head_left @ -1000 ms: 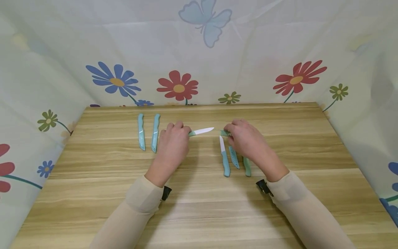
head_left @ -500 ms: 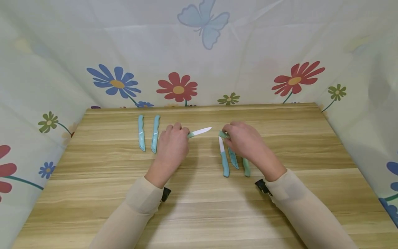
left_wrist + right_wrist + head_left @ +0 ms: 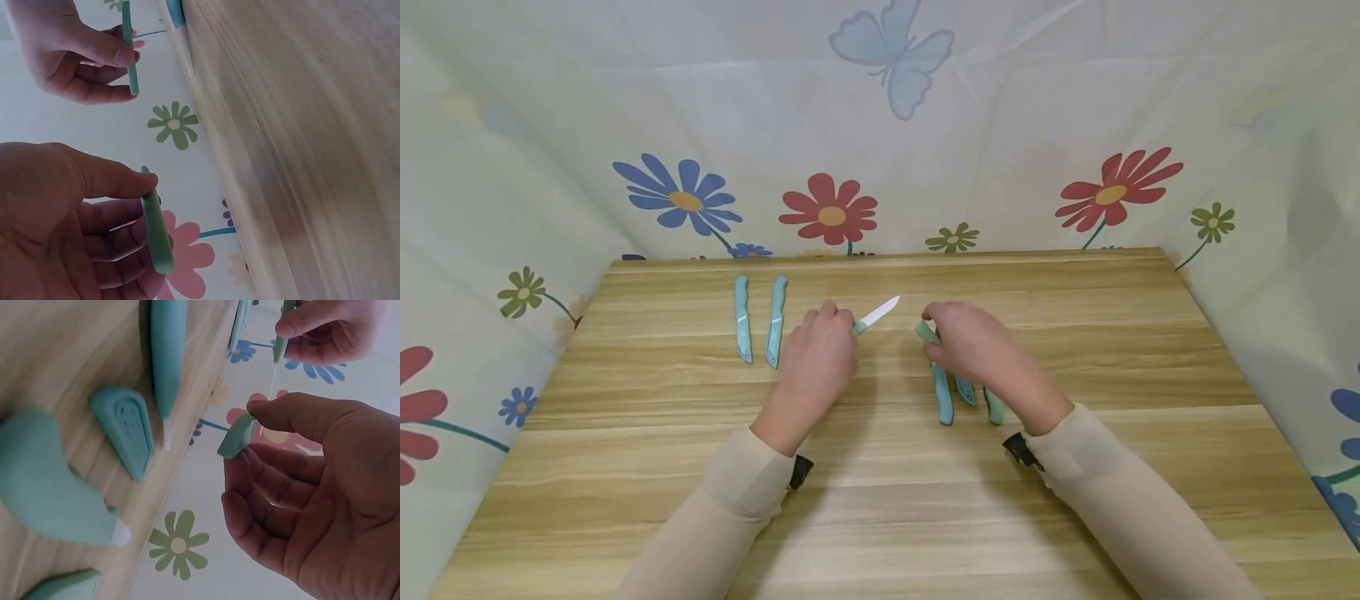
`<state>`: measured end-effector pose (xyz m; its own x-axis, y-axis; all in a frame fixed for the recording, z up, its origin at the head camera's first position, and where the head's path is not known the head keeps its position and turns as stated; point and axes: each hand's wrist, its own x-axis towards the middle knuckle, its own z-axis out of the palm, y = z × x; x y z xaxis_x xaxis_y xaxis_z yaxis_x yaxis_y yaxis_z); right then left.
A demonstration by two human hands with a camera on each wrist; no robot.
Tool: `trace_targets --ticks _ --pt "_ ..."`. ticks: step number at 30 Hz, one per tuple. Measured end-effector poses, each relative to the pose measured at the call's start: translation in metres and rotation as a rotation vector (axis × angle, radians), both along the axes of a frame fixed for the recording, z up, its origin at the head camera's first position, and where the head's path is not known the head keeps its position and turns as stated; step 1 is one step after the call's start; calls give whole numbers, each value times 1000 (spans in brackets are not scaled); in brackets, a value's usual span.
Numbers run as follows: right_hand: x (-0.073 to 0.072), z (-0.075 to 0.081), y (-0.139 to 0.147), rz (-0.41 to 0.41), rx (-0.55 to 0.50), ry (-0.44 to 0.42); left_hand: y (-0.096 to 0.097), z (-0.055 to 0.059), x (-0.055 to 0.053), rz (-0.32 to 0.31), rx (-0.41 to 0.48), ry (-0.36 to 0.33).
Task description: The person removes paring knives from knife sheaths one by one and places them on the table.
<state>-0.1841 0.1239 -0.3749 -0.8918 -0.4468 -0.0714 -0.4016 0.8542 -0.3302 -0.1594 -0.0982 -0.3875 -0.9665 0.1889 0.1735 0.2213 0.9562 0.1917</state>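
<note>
My left hand (image 3: 822, 350) grips a small paring knife (image 3: 880, 312) by its green handle, the bare white blade slanting up and away to the right. Thumb and fingers of my right hand (image 3: 973, 342) pinch a green blade sheath (image 3: 239, 434), held apart from the blade tip. Below the right hand lie a blue-handled paring knife (image 3: 943, 396), a blue sheath (image 3: 128, 431) and a second green-handled knife (image 3: 56, 475). The right hand partly hides these in the head view. Another green sheath (image 3: 62, 587) shows at the lower left of the right wrist view.
Two blue knives in their sheaths, one outer (image 3: 742, 319) and one inner (image 3: 776, 321), lie side by side left of my left hand. The wooden table (image 3: 880, 517) ends at the back against a flower-printed cloth (image 3: 1000, 150).
The knife's blade has tilted further upward and shifted slightly left. My right hand has moved a little left and toward me, turning the green sheath and covering the blue knife's blade from view.
</note>
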Motion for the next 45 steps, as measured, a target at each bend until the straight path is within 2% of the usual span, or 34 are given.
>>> trace_targets --ticks 8,15,20,25,30,35,45 --pt "0 -7 -11 -86 -95 -132 4 -2 5 -8 104 -121" --pt "4 -14 -23 -152 -94 -170 10 -6 8 10 173 -219" --pt "8 -18 -30 -176 -77 -201 15 -12 10 28 190 -271" --pt "12 -23 -36 -172 -48 -195 21 -17 12 43 201 -309" --pt "15 -26 -40 -172 -27 -182 26 -17 14 49 234 -338" --pt "19 -27 -44 -165 6 -145 31 -18 15 50 223 -358" --pt "18 -30 -49 -144 51 -130 35 -22 14 51 237 -392"
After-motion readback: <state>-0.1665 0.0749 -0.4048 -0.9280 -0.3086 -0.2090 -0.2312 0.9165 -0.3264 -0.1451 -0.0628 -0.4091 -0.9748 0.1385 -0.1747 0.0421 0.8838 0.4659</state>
